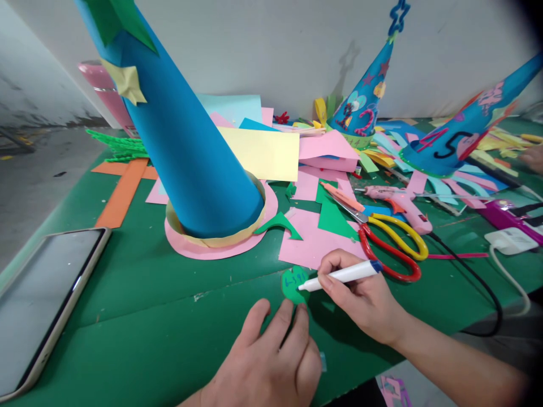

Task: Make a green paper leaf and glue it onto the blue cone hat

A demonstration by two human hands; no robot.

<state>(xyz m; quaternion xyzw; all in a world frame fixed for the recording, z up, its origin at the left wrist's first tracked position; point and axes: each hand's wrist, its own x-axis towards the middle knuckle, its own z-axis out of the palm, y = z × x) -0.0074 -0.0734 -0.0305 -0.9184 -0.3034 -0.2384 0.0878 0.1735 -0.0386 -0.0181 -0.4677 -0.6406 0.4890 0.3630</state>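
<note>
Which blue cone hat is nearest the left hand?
The leftmost hat, with the pale yellow star; the middle hat and rightmost hat are farther from the left hand.

The tall blue cone (pixel 186 152) is cut by our frame at upper left, the phone (pixel 44 314) at lower left. We cannot read the small writing (pixel 294 279) on the green disc (pixel 291 293); at far right, a co-worker's hand (pixel 533 157) is cut off and blurred.

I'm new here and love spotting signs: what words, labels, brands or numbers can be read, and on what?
"4", pink: rightmost blue hat.
"5", black: same hat.
Blue handwriting on the green paper piece: too small to read surely.
Middle blue hat: figures too unclear.
</note>
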